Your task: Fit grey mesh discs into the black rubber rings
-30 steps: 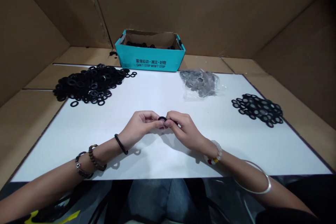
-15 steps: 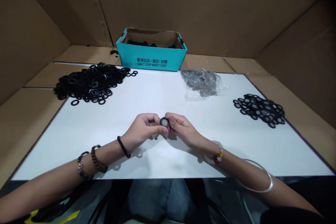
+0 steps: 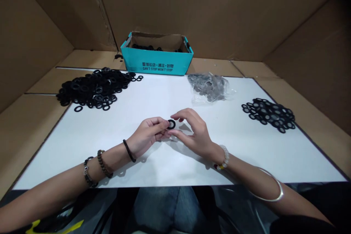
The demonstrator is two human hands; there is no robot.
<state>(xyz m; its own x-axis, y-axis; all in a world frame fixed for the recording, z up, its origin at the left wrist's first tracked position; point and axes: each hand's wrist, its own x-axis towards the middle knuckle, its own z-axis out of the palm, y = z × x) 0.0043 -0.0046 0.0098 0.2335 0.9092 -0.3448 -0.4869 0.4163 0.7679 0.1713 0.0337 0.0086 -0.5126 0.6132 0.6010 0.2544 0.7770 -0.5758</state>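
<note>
My left hand (image 3: 145,135) pinches a black ring-shaped washer (image 3: 172,124) by its left edge, thumb on top, above the white table. The washer's middle looks grey, like a thin disc or mesh set in it. My right hand (image 3: 196,133) is open around the washer's right side, with thumb and fingers apart. Its thumb tip comes close below the washer and its index fingertip close above; whether they touch it I cannot tell. A heap of plain black rings (image 3: 93,87) lies at the left, and a pile of black washers with grey centres (image 3: 270,114) at the right.
Behind them, a clear plastic bag of grey discs (image 3: 210,87) lies on the white table (image 3: 153,97). A turquoise cardboard box (image 3: 157,62) holding black pieces stands at the back. Cardboard walls (image 3: 175,3) surround the table on three sides.
My right hand has let go of the washer and spread its fingers. My left hand has turned, its thumb now over the washer's left edge. The piles stay as they were.
</note>
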